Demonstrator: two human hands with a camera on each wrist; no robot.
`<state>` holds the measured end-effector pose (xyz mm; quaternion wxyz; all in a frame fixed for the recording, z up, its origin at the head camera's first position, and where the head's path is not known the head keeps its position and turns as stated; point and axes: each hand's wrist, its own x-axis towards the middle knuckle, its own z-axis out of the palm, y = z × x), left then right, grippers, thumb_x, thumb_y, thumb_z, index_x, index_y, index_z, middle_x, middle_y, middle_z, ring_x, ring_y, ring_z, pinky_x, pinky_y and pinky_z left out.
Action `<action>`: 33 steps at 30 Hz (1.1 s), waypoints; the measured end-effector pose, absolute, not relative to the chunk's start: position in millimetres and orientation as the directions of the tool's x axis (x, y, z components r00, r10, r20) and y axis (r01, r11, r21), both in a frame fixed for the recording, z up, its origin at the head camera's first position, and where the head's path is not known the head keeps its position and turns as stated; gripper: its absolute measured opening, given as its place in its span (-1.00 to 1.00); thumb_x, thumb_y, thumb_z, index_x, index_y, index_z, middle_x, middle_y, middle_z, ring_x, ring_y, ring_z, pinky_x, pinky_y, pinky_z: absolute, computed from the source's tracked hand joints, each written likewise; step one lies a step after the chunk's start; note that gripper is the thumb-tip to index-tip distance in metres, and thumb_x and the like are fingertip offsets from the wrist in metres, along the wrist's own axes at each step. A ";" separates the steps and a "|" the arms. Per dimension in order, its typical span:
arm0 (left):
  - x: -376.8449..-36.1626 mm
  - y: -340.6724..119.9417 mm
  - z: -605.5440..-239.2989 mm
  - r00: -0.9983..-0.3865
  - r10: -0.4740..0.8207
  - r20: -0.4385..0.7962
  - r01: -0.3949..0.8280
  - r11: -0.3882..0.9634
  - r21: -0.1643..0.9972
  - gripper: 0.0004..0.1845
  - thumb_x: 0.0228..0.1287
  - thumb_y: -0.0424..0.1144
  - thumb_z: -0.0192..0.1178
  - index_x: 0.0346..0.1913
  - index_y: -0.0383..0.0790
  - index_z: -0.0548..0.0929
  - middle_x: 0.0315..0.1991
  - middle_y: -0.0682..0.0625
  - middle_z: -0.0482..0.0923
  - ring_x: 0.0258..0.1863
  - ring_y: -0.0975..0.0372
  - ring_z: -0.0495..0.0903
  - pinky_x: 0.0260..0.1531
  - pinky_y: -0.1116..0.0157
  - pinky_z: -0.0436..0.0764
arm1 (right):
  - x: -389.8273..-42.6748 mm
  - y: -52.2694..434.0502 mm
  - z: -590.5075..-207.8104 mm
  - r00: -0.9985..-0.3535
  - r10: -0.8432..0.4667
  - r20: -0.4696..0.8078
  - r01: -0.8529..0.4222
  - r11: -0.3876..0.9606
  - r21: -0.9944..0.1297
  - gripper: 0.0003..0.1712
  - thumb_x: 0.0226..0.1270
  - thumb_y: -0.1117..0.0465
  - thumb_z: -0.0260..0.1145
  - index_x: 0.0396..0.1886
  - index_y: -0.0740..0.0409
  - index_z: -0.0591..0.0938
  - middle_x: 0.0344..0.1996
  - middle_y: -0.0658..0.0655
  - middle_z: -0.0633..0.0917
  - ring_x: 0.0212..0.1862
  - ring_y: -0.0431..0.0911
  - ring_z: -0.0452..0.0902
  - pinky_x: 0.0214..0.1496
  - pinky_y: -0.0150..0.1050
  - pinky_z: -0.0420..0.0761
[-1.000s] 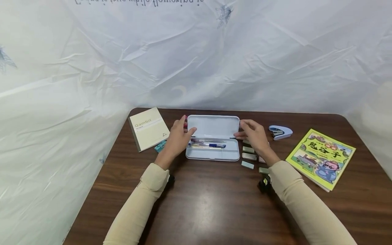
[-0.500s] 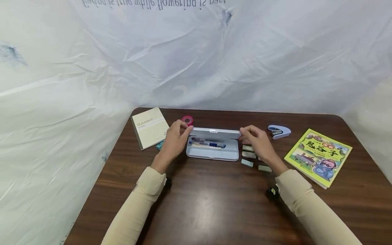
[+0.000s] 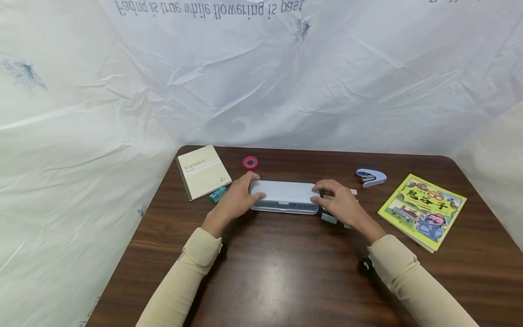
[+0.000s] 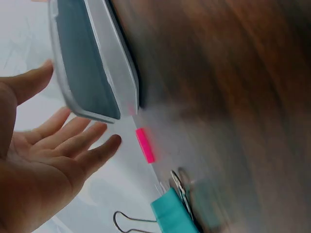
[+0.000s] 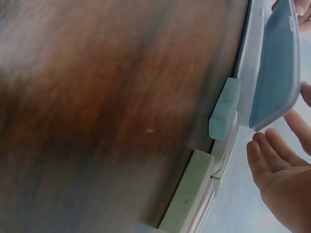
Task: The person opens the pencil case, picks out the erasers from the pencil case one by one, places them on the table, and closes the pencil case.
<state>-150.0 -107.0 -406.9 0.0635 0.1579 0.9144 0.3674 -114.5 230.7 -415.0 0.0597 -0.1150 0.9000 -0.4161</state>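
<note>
A white pencil case [image 3: 282, 191] lies at the middle of the table, its lid tilted low over the base with a gap along the front. My left hand [image 3: 239, 196] holds the lid's left end, thumb on top and fingers behind the edge. At the opposite end my right hand [image 3: 340, 203] holds the lid between thumb and fingers. In the left wrist view, the lid's grey-blue underside [image 4: 82, 58] shows above the base. The right wrist view has the lid [image 5: 279, 63] raised off the base too. The pens seen inside earlier are hidden now.
Small pastel blocks like erasers [image 3: 328, 218] lie by the right hand. A teal binder clip [image 3: 218, 194] and a cream notebook [image 3: 204, 172] are at left, a pink tape roll [image 3: 250, 162] behind. A stapler [image 3: 371, 177] and a yellow book [image 3: 422, 211] lie at right.
Both hands have swung the pencil case lid from standing upright forward and down over the base. The pens inside have gone out of sight, and the pink tape roll behind has come fully into view.
</note>
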 end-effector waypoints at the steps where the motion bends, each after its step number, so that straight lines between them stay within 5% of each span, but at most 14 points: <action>1: -151.7 -106.4 -409.9 -0.935 0.355 -0.020 0.245 0.685 0.686 -0.36 0.63 -0.14 0.46 0.57 -0.34 0.53 0.53 -0.29 0.64 0.47 -0.11 0.65 0.55 -0.17 0.60 | -114.5 231.0 -415.9 -0.963 -0.268 -0.009 -0.170 0.637 -0.752 -0.51 0.72 -0.01 0.47 0.44 0.13 0.74 0.64 0.33 0.55 0.63 0.37 0.50 0.60 0.45 0.55; 13: -192.6 -107.0 -484.0 -0.896 0.441 -0.047 0.372 0.806 0.460 -0.20 0.57 0.03 0.52 0.70 -0.21 0.52 0.69 -0.19 0.53 0.71 -0.09 0.50 0.72 -0.11 0.47 | -118.2 227.2 -421.8 -0.957 -0.289 0.010 -0.217 0.691 -0.689 -0.59 0.56 0.16 0.61 0.28 0.22 0.82 0.58 0.39 0.60 0.53 0.43 0.60 0.49 0.40 0.67; 33: -190.9 -107.9 -480.5 -0.918 0.392 -0.067 0.333 0.849 0.410 -0.23 0.56 0.10 0.51 0.70 -0.05 0.56 0.76 -0.07 0.45 0.71 -0.23 0.46 0.71 -0.18 0.47 | -123.0 223.9 -418.5 -0.956 -0.292 0.011 -0.226 0.716 -0.660 -0.53 0.53 0.11 0.65 0.31 0.19 0.82 0.59 0.35 0.61 0.50 0.40 0.64 0.47 0.38 0.69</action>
